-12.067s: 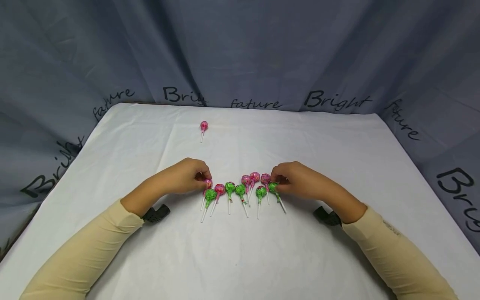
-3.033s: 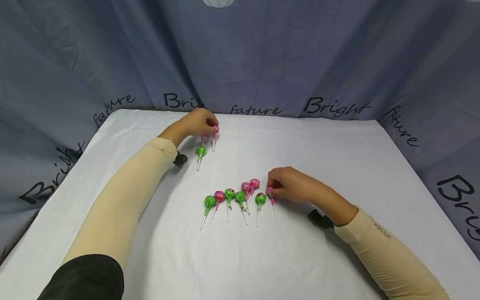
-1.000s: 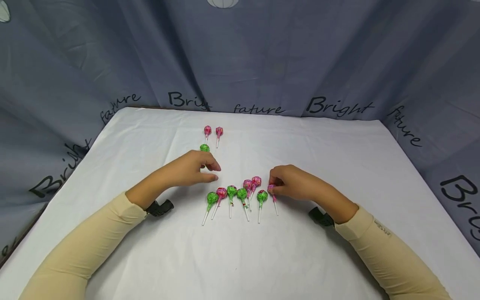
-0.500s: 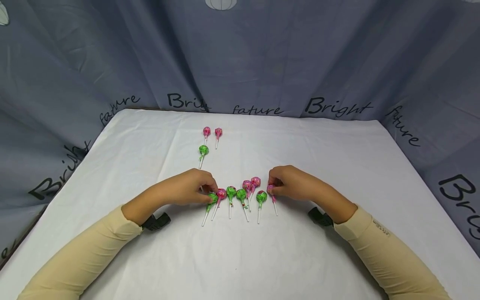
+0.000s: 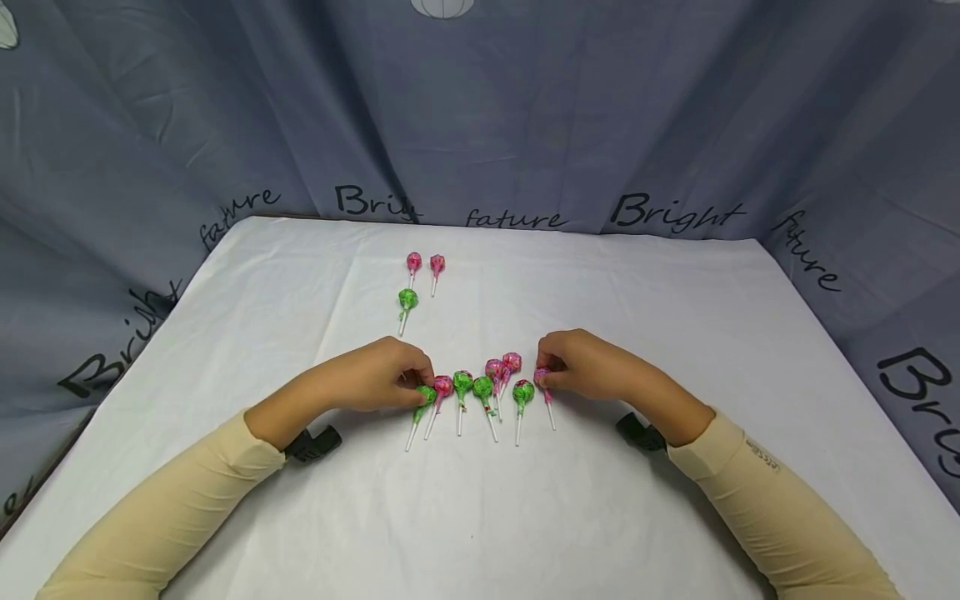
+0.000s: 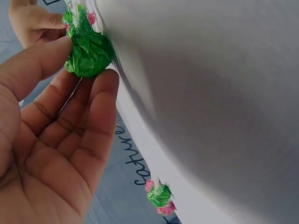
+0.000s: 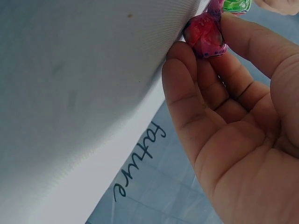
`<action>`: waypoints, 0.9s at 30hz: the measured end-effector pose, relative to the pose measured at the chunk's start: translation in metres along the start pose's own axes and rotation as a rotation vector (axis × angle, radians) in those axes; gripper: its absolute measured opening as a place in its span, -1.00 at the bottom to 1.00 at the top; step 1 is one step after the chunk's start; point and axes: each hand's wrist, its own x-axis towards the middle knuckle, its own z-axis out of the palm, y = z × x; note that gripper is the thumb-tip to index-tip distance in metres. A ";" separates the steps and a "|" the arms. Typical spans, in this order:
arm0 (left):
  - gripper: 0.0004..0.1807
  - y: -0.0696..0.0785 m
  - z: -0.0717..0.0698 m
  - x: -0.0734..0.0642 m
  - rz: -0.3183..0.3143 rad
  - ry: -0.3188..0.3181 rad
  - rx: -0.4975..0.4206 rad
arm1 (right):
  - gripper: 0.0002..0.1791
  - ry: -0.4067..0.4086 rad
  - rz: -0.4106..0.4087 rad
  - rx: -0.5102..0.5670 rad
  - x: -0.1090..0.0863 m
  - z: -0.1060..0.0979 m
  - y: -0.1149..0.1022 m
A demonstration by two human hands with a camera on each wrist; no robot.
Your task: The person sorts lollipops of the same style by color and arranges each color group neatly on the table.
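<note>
My left hand (image 5: 375, 372) pinches the head of a green-wrapped lollipop (image 5: 417, 417) at the left end of a loose row on the white cloth. In the left wrist view, thumb and fingertips close around that green head (image 6: 91, 56). At the row's right end, my right hand (image 5: 588, 364) has a pink lollipop (image 5: 550, 404) between thumb and fingers; its pink head (image 7: 205, 35) shows in the right wrist view. Between the hands lie a pink lollipop (image 5: 442, 386), two green ones side by side, two overlapping pink ones (image 5: 512, 362) and another green one (image 5: 522, 392).
Farther back, left of centre, two pink lollipops (image 5: 437, 263) lie side by side, with a green lollipop (image 5: 407, 299) in front of them. The white cloth (image 5: 480, 517) covers the table. Grey curtains (image 5: 525, 108) with handwriting hang behind and along both sides.
Since the oldest frame, a pink and a green lollipop have joined the back group. My left hand has come back from there to the green lollipop; my right hand has switched from green to pink.
</note>
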 end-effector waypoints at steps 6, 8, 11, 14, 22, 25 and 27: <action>-0.90 -0.010 -0.007 0.004 -0.018 0.000 -0.046 | -0.86 -0.002 -0.001 -0.003 0.001 0.000 -0.001; -0.90 -0.012 -0.010 0.006 -0.031 0.012 -0.065 | -0.85 0.001 0.001 -0.002 0.001 0.000 -0.001; -0.91 -0.014 -0.016 0.010 -0.043 0.032 -0.085 | -0.85 0.003 0.003 0.000 0.000 -0.001 -0.002; -0.90 -0.016 -0.022 0.014 -0.053 0.047 -0.084 | -0.85 0.004 0.000 -0.001 0.001 0.000 -0.001; -0.81 -0.025 -0.041 0.032 -0.093 0.101 -0.049 | -0.86 0.004 -0.001 -0.005 0.001 -0.001 0.001; -0.82 -0.032 -0.046 0.041 -0.102 0.119 -0.036 | -0.86 0.003 0.001 -0.005 0.001 -0.001 0.000; -0.82 -0.038 -0.048 0.047 -0.113 0.129 -0.026 | -0.86 0.002 0.002 -0.006 0.000 -0.001 -0.001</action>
